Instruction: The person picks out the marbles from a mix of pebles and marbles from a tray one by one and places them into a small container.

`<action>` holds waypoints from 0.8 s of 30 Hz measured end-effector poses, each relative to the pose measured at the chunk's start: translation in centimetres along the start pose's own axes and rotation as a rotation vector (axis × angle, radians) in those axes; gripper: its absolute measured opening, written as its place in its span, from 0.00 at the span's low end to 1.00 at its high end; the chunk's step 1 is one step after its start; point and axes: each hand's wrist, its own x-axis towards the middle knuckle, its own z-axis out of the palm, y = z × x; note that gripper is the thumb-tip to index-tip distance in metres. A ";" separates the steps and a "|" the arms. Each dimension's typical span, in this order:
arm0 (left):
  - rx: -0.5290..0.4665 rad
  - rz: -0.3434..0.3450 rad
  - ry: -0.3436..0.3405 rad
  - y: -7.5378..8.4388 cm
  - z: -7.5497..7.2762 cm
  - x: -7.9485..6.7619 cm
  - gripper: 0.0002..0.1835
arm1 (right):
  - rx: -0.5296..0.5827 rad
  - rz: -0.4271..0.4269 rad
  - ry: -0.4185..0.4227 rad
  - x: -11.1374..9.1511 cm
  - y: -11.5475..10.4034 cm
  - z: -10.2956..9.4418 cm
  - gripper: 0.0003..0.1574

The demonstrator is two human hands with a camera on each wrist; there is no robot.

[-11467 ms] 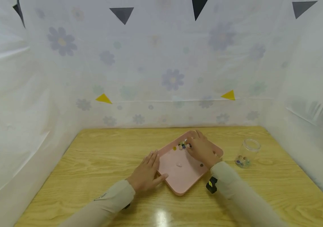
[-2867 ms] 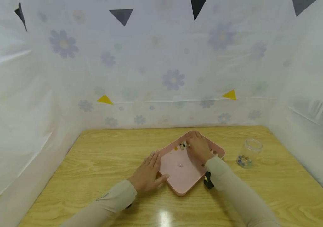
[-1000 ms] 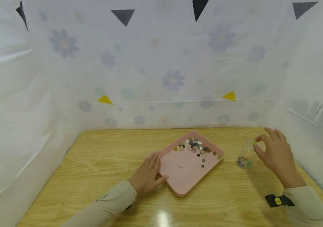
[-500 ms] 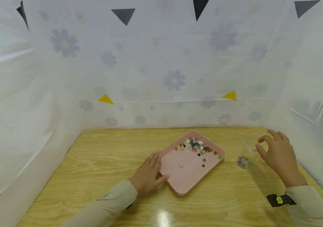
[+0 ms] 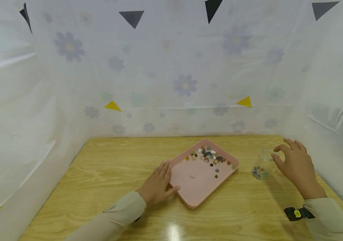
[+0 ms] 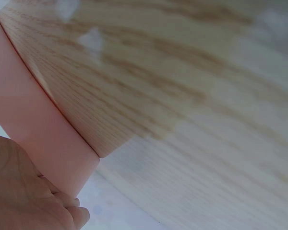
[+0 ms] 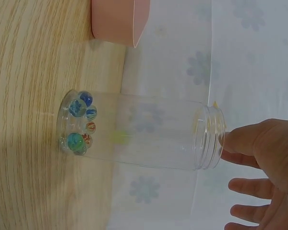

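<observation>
My left hand (image 5: 156, 185) lies with straight fingers along the near left side of a pink tray (image 5: 189, 201), its thumb spread toward the near corner. In the left wrist view its fingers (image 6: 62, 211) lie against the tray's wall (image 6: 48, 129). Small stones (image 5: 206, 154) of many colours gather at the tray's far end. Over on the right stands an upright clear jar (image 5: 262, 164) with several glass marbles (image 7: 77, 108) at its bottom. The thumb and forefinger of my right hand (image 5: 296, 165) pinch at the jar's rim (image 7: 211, 139), other fingers spread apart.
A wooden table (image 5: 114, 160) carries tray and jar. White flowered sheeting (image 5: 159, 67) hangs behind and at both sides. One pale stone (image 5: 192, 176) lies alone mid-tray.
Since 2.9 s ago my right hand has gone from the tray's stones to the jar's rim, staying there over the last second. The jar holds more marbles than 11.5 s ago. My left hand stays.
</observation>
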 end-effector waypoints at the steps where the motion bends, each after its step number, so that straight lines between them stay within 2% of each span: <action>1: 0.001 0.002 0.004 0.0 0.0 0.0 0.49 | 0.001 0.002 -0.004 0.0 0.0 0.0 0.13; 24: -0.016 0.030 0.056 -0.2 0.5 0.0 0.49 | 0.000 -0.007 0.009 -0.2 0.2 0.2 0.10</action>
